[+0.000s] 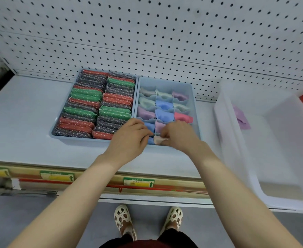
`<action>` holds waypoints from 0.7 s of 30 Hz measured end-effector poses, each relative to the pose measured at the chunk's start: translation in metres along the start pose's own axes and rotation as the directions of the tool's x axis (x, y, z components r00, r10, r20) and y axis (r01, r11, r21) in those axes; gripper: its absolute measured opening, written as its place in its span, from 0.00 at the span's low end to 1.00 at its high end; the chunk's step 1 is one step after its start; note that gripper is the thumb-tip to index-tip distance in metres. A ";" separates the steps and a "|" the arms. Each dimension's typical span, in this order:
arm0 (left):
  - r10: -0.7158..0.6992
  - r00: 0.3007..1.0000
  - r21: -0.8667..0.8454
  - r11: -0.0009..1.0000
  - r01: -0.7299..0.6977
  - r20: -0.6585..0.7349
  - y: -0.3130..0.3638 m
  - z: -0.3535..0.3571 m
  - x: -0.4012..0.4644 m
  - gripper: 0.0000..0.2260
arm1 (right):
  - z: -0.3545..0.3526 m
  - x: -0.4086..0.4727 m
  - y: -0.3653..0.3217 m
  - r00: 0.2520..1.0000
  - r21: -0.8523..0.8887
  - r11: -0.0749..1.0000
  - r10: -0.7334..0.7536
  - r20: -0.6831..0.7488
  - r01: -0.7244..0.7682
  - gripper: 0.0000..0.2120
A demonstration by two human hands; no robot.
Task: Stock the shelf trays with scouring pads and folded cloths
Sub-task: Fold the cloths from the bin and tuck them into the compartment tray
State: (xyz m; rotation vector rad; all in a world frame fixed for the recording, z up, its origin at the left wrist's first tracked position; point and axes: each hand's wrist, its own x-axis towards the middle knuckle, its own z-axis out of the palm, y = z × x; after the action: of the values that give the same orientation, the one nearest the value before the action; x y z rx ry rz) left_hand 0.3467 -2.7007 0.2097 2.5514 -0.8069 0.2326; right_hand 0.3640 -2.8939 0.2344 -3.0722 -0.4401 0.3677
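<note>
The price labels (138, 182) on the shelf's front edge, low in the frame, are green and yellow with a green arrow; their print is too small to read. On the white shelf (22, 122), at centre frame, two pale blue trays sit side by side and touching. The left tray (57, 136) is packed with two rows of glittery scouring pads (83, 102) in red, green and dark grey, standing on edge. The divided tray (194, 97) holds folded cloths (164, 105), blue, lilac, mint, white and pink, one per cell. Both hands meet at its nearest row: the right hand (179, 136) pinches a pale pink cloth (158, 140) with curled fingers, and the left hand (129, 138) curls its fingers at the cloth's left edge. A lilac cloth (241, 118) lies in the white bin (236, 158) at right.
</note>
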 end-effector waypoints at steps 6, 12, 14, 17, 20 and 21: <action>-0.132 0.990 0.006 0.991 0.132 0.057 0.013 -0.009 0.031 0.11 | -0.037 -0.015 0.032 1.000 0.433 0.901 0.023 0.003 -0.022 0.09; -0.091 0.996 -0.066 0.994 0.093 0.022 0.070 0.001 0.111 0.12 | -0.067 -0.052 0.186 0.768 0.542 0.761 0.569 -0.293 -0.357 0.08; -0.071 0.997 -0.097 0.993 0.072 0.014 0.092 0.011 0.140 0.13 | -0.045 -0.051 0.232 0.711 0.479 0.684 0.685 -0.160 -0.550 0.13; -0.068 0.996 -0.098 0.993 0.074 0.061 0.117 0.028 0.176 0.16 | -0.008 -0.035 0.270 0.681 0.485 0.584 0.732 0.032 -0.651 0.22; -0.067 0.996 -0.073 0.995 0.071 0.063 0.132 0.041 0.203 0.18 | 0.020 -0.012 0.288 0.708 0.425 0.617 0.701 0.085 -0.662 0.25; -0.070 0.996 -0.062 0.995 0.073 0.056 0.135 0.044 0.211 0.19 | 0.025 -0.006 0.292 0.724 0.396 0.647 0.686 0.071 -0.652 0.20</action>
State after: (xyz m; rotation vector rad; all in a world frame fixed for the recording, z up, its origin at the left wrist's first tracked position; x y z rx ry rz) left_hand 0.4413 -2.9257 0.2814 2.5306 -0.7292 0.1148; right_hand 0.4323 -3.1761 0.1974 -2.6927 0.7371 0.2732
